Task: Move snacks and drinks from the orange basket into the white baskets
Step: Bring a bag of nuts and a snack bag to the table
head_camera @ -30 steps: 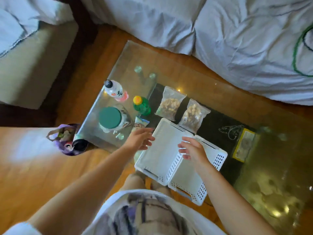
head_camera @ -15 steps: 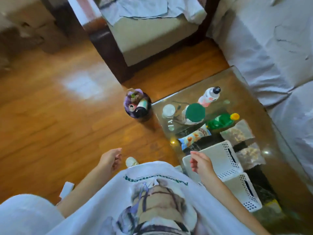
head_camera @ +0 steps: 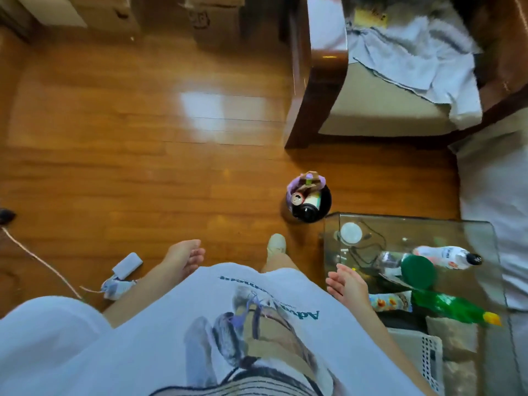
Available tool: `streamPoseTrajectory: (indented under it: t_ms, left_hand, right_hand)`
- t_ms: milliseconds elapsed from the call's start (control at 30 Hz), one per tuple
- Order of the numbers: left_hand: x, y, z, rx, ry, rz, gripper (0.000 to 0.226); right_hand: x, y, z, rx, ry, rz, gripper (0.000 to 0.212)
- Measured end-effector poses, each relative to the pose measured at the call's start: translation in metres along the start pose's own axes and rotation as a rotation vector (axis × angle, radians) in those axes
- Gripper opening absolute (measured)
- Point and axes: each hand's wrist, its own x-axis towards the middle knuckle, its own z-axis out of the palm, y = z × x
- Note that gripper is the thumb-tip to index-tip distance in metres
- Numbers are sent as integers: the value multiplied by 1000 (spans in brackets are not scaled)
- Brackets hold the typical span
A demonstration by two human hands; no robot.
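White basket [head_camera: 425, 355]: at the near right edge of the glass table [head_camera: 483, 232], only one perforated corner showing; a second one not visible from here.
Orange basket: nowhere in view; location cannot be told.
Snacks: printed packet [head_camera: 390, 301] lying flat just beyond the white basket; two clear bags [head_camera: 454, 335] beside the basket, blurred, contents probably nuts.
Drinks: green bottle [head_camera: 454, 307] on its side with yellow cap; white bottle [head_camera: 445, 257] on its side with black cap; green-lidded jar [head_camera: 418, 271] between them.
Right hand [head_camera: 347, 282]: fingers loosely spread, holding nothing, hovering at the table's near edge, close to the printed packet.
Left hand [head_camera: 184, 258]: relaxed, slightly curled, holding nothing, over the wooden floor [head_camera: 114, 167], well apart from the table.
Step in hand: likely locating the orange basket, gaze turned off the table.
Advice for the step: find the source basket first; bring it close beside the white basket; lift bottles around the body, bags by a top edge.
Surroundings: small black bin [head_camera: 310, 201] with a can on the floor near the table corner; armchair [head_camera: 371, 95] beyond.
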Motion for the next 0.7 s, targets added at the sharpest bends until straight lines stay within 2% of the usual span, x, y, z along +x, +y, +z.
streamPoseTrajectory:
  t_ms: [200,400,500,600,700]
  left_hand:
    - [29,52,-16,-136,-26,74,30]
    - [71,109,-62,-285,80,35,29]
    - [85,126,-96,-387,140,-32,30]
    - [96,140,-127,-502,219,-108,31]
    - [107,149,-150,-662,297,-150,26]
  right_hand:
    - [11,-44,77,-185,-15,-8,15]
    - [23,-125,198,-420,-51,30,6]
    - [18,-173,273,-594,-190,41,20]
    - [4,-205,348,-793,-277,-56,15]
    - [-11,-227,422,-939,-442,-180,14]
